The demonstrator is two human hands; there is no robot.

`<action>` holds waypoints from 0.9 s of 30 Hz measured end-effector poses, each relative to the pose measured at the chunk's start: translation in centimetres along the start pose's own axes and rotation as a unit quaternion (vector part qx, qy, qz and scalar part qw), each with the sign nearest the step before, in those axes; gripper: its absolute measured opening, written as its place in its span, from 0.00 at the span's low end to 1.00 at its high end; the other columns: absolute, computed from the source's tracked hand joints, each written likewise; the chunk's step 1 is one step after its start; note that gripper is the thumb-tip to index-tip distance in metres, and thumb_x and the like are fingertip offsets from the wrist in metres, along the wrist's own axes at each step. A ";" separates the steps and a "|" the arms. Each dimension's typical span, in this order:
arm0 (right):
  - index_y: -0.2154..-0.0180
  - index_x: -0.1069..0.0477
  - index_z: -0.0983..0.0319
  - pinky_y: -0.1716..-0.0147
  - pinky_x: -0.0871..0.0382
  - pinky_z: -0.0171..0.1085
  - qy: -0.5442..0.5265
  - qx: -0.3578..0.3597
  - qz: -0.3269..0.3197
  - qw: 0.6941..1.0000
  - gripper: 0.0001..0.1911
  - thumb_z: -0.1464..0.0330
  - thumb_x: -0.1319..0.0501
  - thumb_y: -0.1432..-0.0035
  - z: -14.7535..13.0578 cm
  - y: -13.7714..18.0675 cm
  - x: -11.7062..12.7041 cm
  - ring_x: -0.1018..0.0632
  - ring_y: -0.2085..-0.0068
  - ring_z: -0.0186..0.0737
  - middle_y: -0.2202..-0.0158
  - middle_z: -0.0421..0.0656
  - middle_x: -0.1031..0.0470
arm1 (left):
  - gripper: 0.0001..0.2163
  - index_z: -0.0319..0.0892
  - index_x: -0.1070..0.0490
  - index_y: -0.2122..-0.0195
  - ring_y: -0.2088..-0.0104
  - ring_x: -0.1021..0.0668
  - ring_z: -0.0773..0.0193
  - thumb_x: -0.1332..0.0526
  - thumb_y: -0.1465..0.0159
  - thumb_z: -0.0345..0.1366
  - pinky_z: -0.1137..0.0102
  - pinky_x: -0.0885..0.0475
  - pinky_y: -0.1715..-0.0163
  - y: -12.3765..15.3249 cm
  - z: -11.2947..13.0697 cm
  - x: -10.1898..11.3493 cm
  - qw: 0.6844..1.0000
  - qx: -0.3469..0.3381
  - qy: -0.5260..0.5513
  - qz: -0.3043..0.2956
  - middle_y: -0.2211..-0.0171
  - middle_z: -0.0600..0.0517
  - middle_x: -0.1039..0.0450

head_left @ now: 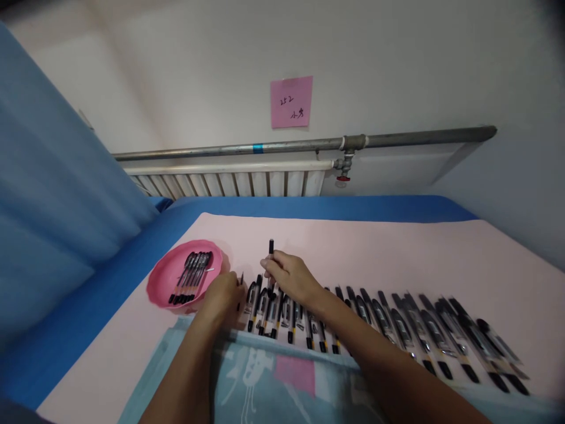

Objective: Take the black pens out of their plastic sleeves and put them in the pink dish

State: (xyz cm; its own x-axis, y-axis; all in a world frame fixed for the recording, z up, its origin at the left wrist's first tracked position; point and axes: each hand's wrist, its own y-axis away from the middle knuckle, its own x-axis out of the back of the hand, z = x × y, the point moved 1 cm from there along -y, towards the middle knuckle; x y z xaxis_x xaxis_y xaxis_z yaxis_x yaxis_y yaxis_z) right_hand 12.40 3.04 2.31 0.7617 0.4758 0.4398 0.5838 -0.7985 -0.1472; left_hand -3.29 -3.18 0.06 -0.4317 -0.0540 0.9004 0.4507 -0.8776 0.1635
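Note:
My right hand [289, 275] is closed in a pinch on a pen [271, 247], held upright with its black end above my fingers. My left hand [224, 288] is closed, fingers curled, on a thin dark pen part [241, 279] that pokes out beside the fingertips; most of it is hidden. Under and beside both hands lies a row of see-through pens with black ends [278, 312], with loose black caps and small clips among them. The row runs on to the right, partly covered by my right forearm. A pink dish [159, 277] near my left hand holds several pens side by side.
Pink sheeting [375, 253] covers the blue table [300, 206]. A light blue printed cloth [251, 371] lies along the near edge. At left hangs a blue curtain [53, 194]. Behind are a radiator [260, 184], a metal pipe [212, 152] and a pink note [291, 103].

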 end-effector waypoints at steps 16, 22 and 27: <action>0.73 0.38 0.61 0.79 0.54 0.32 0.176 0.103 -0.100 0.974 0.09 0.65 0.49 0.43 -0.2 1.1 -0.9 0.39 0.80 0.31 0.81 0.37 0.38 | 0.11 0.37 0.32 0.67 0.76 0.28 0.73 0.36 0.51 0.33 0.77 0.32 0.77 -0.1 -0.5 2.9 0.715 0.022 0.694 0.079 0.73 0.54 0.31; 0.69 0.35 0.62 0.78 0.54 0.32 0.253 0.103 -0.139 0.952 0.09 0.65 0.50 0.43 -0.7 1.3 -0.9 0.38 0.78 0.31 0.79 0.40 0.33 | 0.09 0.37 0.31 0.67 0.75 0.25 0.70 0.35 0.50 0.31 0.76 0.29 0.76 -0.1 -0.6 3.1 0.675 0.022 0.733 0.084 0.73 0.52 0.28; 0.68 0.35 0.63 0.78 0.55 0.33 0.290 0.107 -0.134 0.942 0.10 0.65 0.51 0.42 -0.6 1.3 -1.0 0.36 0.78 0.32 0.77 0.42 0.31 | 0.10 0.37 0.31 0.68 0.75 0.25 0.70 0.35 0.51 0.31 0.76 0.29 0.77 0.0 -0.6 3.0 0.692 0.010 0.719 0.060 0.73 0.52 0.28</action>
State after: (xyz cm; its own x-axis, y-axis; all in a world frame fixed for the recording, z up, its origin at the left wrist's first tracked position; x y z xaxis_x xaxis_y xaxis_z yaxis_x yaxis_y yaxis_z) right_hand 12.25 1.30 2.23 0.3336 0.3195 0.8869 0.8240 -0.5558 -0.1097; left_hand -5.04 -3.61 2.50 -0.7150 -0.5569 -0.4227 0.5550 -0.8198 0.1412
